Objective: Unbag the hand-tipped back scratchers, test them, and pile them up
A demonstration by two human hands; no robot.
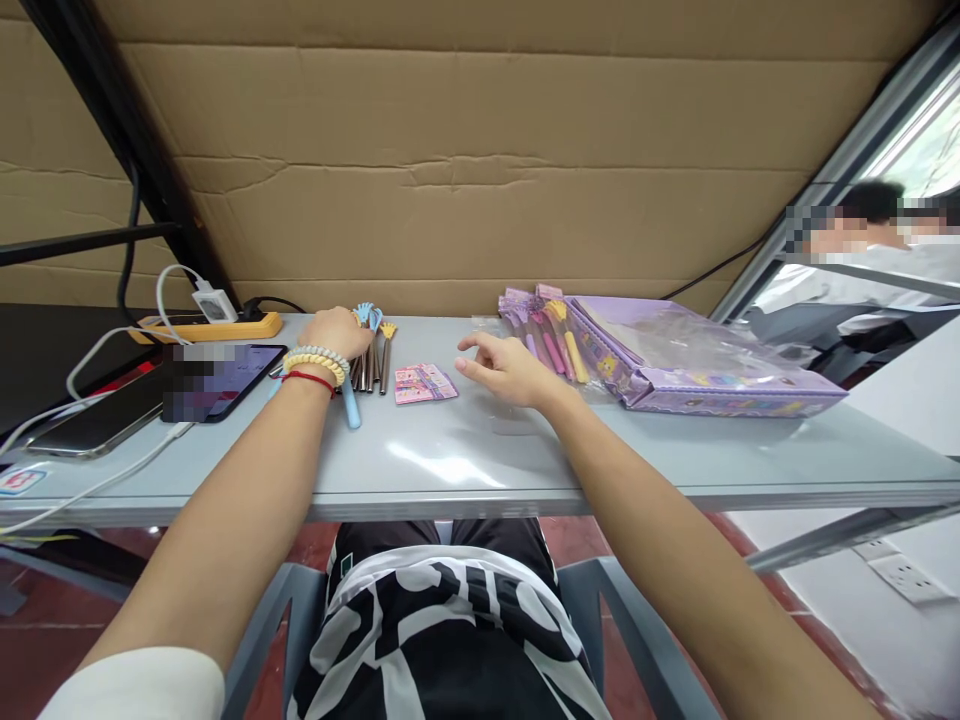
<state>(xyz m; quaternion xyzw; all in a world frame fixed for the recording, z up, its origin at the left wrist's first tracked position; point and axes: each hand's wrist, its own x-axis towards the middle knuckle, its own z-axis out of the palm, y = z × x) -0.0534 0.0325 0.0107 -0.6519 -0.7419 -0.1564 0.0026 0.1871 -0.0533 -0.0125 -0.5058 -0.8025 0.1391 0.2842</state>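
My left hand (335,332) reaches over a bundle of what look like telescopic back scratchers (371,365), with metal rods and blue or yellow claw-shaped heads. Its fingers are hidden behind the back of the hand, so a grip cannot be made out. A light-blue handle (351,402) sticks out below that wrist. My right hand (499,367) hovers at the middle of the table, thumb and index finger stretched out, nothing visible between them. Between the hands lies a small stack of pink printed cards (424,383). Right of my right hand, more claw-headed scratchers (553,340) with purple, pink and yellow handles lie in clear wrapping.
A purple printed box (712,390) with clear plastic lies on the right of the grey table (465,470). Phones (225,385), white cables and a yellow power strip (259,327) occupy the left. Cardboard (480,220) walls the back. People sit beyond the frame at right.
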